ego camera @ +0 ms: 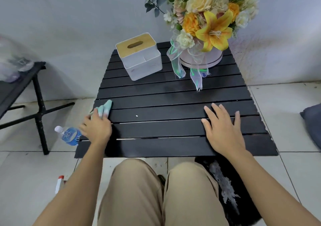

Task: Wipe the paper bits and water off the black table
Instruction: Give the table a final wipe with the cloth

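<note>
Over at the left edge of the table (165,144), our left hand (95,126) bunches the soft, limp cloth (105,108); right hand (224,130) rests flat, fingers straight. Paper bit (136,116) looks feather-light.

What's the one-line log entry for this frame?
left hand: holds cloth, left edge of table | right hand: flat on table | remaining: one paper bit mid-table

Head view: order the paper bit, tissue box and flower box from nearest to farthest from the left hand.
1. Paper bit, just right of the left hand holding the cloth.
2. Tissue box, back left.
3. Flower box, back right.
</note>
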